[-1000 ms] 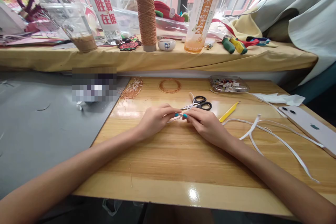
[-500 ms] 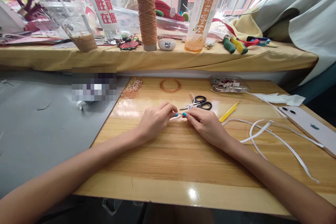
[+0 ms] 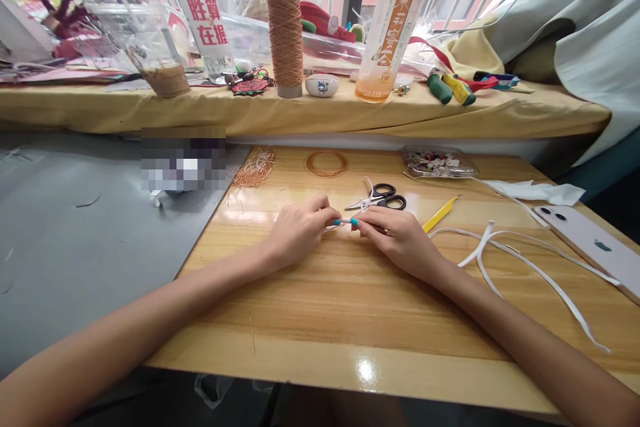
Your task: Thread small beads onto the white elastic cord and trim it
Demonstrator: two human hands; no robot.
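Between the left hand and right hand, both pinching it, a white cord looks mid-work; beyond, leftward, thread snippets seem already cut; rightward, white strips seem unworked.

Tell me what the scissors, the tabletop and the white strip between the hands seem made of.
Scissors: shiny metal blades, probably steel; smooth black handles, likely plastic by their sheen. Tabletop: wood or laminate, with grain streaks and glossy glare. White strip: thin, matte-looking, perhaps fabric; too small to be sure.
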